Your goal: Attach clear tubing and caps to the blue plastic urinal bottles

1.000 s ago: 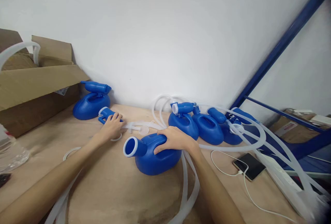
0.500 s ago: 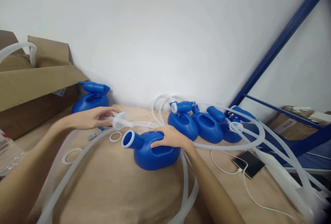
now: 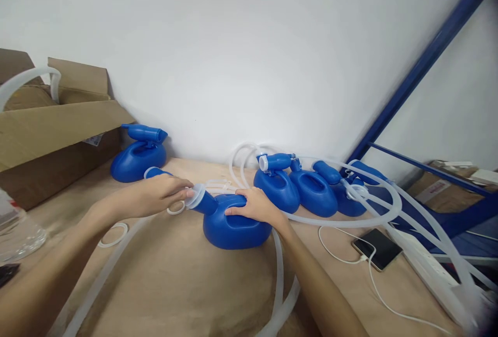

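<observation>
gripping blue bottle (image 3: 237, 234), carton (image 3: 58, 127) label (image 3: 94, 139) illegible

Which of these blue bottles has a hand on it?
The frontmost blue bottle: the right hand grips its handle and the left hand holds a clear cap at its mouth; no hand touches others.

Pale tubing (image 3: 102, 279) cropped below, cardboard box (image 3: 58, 125) cropped left

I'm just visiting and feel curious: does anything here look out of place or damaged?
Nothing looks spilled or broken. The one odd thing is the phone, lying plugged into a white cable among blue bottles and loose clear tubing.
</observation>
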A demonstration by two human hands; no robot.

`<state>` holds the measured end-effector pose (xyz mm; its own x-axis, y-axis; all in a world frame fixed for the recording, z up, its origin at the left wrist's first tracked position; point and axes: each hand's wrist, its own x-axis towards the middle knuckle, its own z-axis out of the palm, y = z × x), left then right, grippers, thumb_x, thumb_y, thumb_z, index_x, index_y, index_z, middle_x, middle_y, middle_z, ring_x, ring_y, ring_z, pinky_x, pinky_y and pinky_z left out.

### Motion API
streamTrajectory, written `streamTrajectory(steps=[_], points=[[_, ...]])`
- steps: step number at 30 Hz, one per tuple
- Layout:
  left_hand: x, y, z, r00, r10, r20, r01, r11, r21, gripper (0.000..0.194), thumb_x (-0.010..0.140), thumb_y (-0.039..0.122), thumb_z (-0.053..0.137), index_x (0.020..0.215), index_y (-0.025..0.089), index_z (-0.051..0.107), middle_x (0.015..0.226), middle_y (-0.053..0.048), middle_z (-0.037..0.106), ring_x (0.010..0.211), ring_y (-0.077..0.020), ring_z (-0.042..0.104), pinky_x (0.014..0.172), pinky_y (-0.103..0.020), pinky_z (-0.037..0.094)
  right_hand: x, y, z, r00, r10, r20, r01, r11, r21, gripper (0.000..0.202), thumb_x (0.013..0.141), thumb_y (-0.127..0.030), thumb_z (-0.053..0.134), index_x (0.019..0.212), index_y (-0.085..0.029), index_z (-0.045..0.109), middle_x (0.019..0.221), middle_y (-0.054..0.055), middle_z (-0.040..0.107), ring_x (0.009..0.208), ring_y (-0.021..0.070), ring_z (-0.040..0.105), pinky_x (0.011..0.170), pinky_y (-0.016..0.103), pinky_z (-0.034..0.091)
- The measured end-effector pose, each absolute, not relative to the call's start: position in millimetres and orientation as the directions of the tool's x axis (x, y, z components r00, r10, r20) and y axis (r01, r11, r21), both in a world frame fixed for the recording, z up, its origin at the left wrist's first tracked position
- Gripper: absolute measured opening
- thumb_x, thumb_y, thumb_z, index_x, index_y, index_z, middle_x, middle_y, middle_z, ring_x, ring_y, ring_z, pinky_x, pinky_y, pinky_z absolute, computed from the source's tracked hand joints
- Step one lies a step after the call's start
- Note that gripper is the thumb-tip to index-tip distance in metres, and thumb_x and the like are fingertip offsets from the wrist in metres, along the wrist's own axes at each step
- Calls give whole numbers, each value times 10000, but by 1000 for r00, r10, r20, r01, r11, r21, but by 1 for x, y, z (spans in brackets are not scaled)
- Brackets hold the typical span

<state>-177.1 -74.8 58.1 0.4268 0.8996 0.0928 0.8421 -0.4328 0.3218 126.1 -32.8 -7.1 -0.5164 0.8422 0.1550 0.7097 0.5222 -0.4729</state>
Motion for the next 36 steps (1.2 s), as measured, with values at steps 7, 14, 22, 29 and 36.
streamTrajectory(steps=[7,14,22,29,36], points=[[-161,-71,52,405,901,-156,885,-343,315,880,936,791,318,1538,172,489,1336,-160,707,1223,-372,659,999,-412,501,124,-34,-8,-463,877,130,712,456,-535,526,697,-693,821,895,-208,782,860,32,769,814,226,687,724,284,432],[-192,-54,45,536,825,-181,799,-426,425,740,923,593,583,1583,299,423,1571,-66,533,1372,-309,561,1058,-325,484,125,-36,-11,-439,886,149,718,446,-535,555,676,-722,811,886,-209,779,753,13,719,745,207,649,713,287,422],[-180,-55,44,602,797,-44,693,-495,524,684,815,472,761,1454,276,614,1176,-46,774,974,-260,721,781,-272,524,122,-37,-6,-433,897,91,731,408,-547,549,649,-718,826,790,-196,735,734,7,691,726,192,624,634,266,379],[-171,-58,45,595,802,-51,689,-476,547,682,824,467,743,1449,219,625,751,25,746,716,-188,629,609,-243,416,122,-37,-9,-423,901,98,719,400,-568,533,631,-695,846,729,-192,700,689,-11,662,679,171,587,606,263,348],[-169,-64,48,572,818,-56,724,-471,504,758,823,510,741,1496,202,574,866,4,734,728,-189,618,655,-260,440,122,-39,-10,-391,913,119,753,391,-529,548,628,-703,845,793,-193,737,748,8,711,735,204,633,661,275,393]])
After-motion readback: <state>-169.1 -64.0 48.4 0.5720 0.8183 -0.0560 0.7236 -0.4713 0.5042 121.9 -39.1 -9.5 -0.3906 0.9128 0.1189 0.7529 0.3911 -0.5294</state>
